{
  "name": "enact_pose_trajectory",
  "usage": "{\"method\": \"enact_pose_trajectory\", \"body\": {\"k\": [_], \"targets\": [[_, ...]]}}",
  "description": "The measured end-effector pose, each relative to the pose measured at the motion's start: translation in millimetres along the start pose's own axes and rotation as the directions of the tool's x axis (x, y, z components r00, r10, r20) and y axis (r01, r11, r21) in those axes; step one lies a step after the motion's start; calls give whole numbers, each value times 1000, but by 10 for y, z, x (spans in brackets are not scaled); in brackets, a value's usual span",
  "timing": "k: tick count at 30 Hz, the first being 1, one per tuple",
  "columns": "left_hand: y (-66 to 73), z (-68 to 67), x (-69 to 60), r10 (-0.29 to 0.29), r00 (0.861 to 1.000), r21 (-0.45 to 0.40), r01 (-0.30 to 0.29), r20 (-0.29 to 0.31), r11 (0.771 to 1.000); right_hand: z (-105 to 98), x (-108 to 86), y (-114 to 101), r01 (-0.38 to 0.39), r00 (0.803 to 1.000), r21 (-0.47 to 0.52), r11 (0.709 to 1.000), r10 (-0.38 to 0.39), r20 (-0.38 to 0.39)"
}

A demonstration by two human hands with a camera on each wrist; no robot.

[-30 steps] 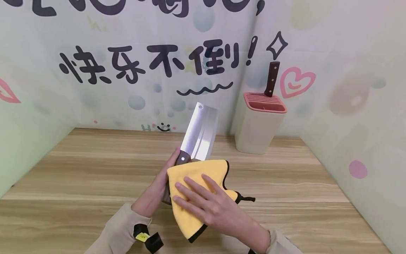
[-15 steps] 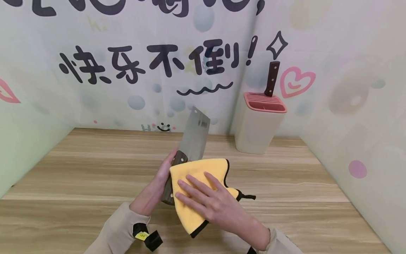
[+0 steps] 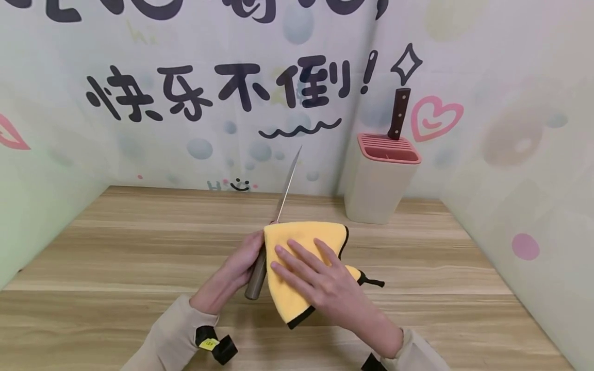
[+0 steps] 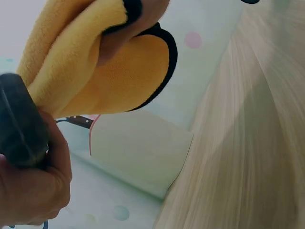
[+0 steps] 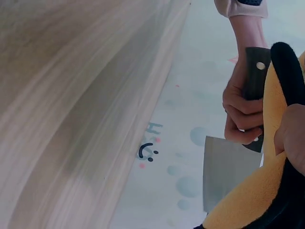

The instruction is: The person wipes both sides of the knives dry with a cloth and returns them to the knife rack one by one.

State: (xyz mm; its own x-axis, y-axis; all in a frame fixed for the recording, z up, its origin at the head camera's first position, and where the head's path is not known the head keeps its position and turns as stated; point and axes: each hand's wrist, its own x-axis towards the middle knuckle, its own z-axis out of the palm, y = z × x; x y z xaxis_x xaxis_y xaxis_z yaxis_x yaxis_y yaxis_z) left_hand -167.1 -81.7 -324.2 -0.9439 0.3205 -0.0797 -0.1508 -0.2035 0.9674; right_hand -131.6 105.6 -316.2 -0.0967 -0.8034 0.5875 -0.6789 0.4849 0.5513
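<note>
My left hand [image 3: 234, 268] grips the dark handle [image 3: 257, 275] of a cleaver [image 3: 288, 188], which points up and away. In the head view its blade shows nearly edge-on; the right wrist view shows the broad face of the blade [image 5: 229, 162]. A yellow cloth [image 3: 308, 232] with black edging hangs just right of the handle, covering part of it. My right hand [image 3: 327, 288] holds this cloth, fingers spread over its upper face and thumb on the other side. In the left wrist view the cloth [image 4: 128, 78] hangs in folds beside the left hand [image 4: 33, 191].
Toward the back right stands a cream knife block [image 3: 380, 190] with a pink slotted top [image 3: 390, 148]. One brown-handled knife [image 3: 398, 114] is upright in it. The wooden table [image 3: 139, 247] meets a printed backdrop [image 3: 185, 154] behind and at both sides.
The cleaver has turned from showing its broad face to nearly edge-on in the head view. Both the cloth and the right hand have shifted slightly right and up.
</note>
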Motion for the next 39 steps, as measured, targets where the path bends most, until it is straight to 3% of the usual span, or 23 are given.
{"method": "enact_pose_trajectory", "body": {"k": [6, 14, 18, 26, 31, 39], "targets": [[-11, -19, 3, 18, 1000, 55, -17, -13, 998, -22, 21, 51, -42, 998, -22, 999, 41, -45], [-39, -4, -20, 39, 999, 201, -37, -5, 979, -15, -5, 78, -107, 994, 10, 994, 107, -3], [-42, 13, -33, 57, 998, 232, -59, 14, 971, -26, -2, 86, -126, 992, 37, 991, 125, 9], [-37, 32, -51, 50, 991, 203, -74, 124, 976, -9, 4, 93, -157, 988, 66, 985, 156, 8], [-24, 34, -56, 33, 991, 201, -59, 131, 978, 15, -19, 110, -187, 982, 97, 977, 186, 26], [-4, 60, -75, 57, 984, 214, -93, 168, 972, 38, -55, 139, -220, 974, 122, 968, 212, 77]]}}
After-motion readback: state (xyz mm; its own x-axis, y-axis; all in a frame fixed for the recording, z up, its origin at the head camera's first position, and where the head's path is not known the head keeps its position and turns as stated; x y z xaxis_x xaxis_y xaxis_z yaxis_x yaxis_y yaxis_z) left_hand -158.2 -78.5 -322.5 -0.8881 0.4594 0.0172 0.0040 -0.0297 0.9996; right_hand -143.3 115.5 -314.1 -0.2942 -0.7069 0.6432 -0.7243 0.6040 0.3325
